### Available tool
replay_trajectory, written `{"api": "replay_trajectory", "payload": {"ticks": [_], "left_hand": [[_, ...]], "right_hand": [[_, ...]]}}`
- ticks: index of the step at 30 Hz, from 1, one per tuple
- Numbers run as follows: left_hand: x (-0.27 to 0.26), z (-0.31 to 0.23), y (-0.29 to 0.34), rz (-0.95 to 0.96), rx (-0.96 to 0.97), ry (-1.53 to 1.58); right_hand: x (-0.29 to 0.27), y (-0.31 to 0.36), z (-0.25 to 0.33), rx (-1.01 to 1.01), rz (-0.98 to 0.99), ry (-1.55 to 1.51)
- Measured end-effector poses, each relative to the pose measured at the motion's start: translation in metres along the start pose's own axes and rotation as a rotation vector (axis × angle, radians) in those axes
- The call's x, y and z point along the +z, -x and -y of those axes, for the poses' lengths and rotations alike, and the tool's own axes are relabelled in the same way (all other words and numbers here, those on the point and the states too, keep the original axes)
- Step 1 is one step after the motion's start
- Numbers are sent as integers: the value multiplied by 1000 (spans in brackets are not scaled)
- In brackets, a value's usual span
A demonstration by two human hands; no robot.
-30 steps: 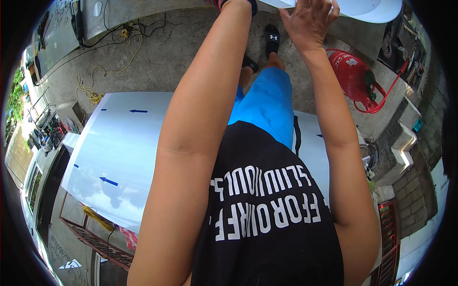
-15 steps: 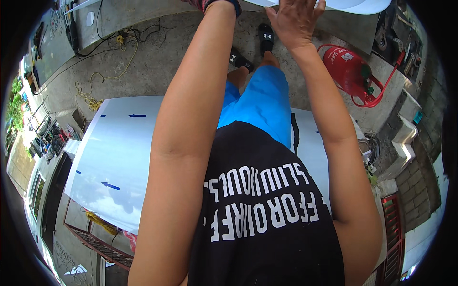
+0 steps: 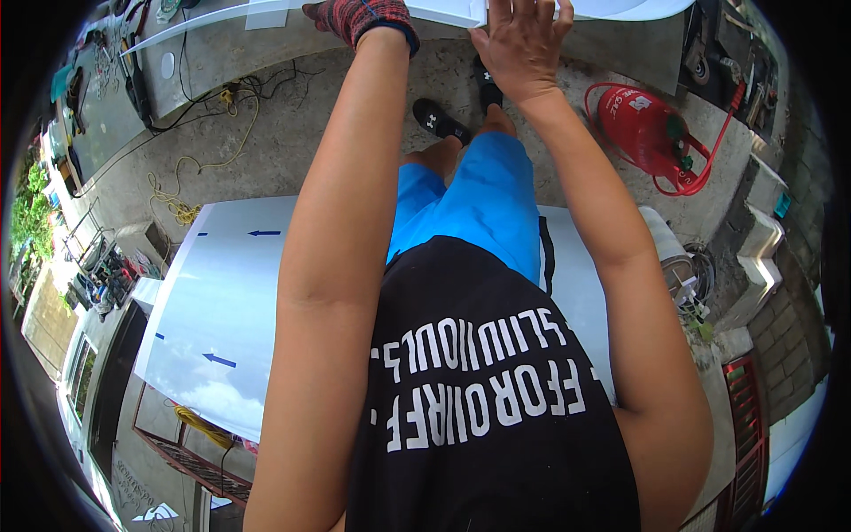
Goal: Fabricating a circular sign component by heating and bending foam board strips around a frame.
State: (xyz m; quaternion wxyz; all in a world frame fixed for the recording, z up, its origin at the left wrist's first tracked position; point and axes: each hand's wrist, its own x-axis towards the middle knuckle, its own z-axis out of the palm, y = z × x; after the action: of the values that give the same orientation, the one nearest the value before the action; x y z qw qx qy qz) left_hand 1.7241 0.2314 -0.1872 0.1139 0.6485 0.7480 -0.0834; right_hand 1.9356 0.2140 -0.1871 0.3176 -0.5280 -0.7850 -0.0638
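At the top edge, a glossy white sheet-like piece [image 3: 448, 11] lies on the grey worktop, its long thin edge curving to the left. My left hand [image 3: 368, 19], in a red and black knitted glove, is against its near edge; the frame cuts off most of the fingers, so their grip cannot be told. My right hand [image 3: 525, 44] is bare and rests at the same edge, thumb stretched to the left and fingers spread forward over the white piece. The fingertips go out of view.
The grey worktop [image 3: 222, 62] bears tools at its left end. Below it, black cables and a yellow cord [image 3: 182, 208] lie on concrete. A red gas cylinder [image 3: 645, 124] stands at right. Behind me is a pale blue-white sheet [image 3: 222, 310] with blue arrows.
The view has shifted, so more of the worktop and my gloved left hand shows. Both hands appear further left in the picture, still at the white piece. One foot appears further left.
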Motion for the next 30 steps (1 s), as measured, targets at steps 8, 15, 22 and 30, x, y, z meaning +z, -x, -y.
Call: {"api": "replay_trajectory", "payload": {"ticks": [8,15,22,30], "left_hand": [[25,-24,-21,184,-388,-426],[34,-14,-23,124,-412,-364],[39,-19,-22,47,-409,-285],[51,-18,-23,-48,-472,-217]], "right_hand": [[-5,-4,0,-71,109,144],[-50,-18,-7,-42,266,-181],[-33,-3,-24,106,-143,-615],[-71,-8,-16,116,69,-416]]}}
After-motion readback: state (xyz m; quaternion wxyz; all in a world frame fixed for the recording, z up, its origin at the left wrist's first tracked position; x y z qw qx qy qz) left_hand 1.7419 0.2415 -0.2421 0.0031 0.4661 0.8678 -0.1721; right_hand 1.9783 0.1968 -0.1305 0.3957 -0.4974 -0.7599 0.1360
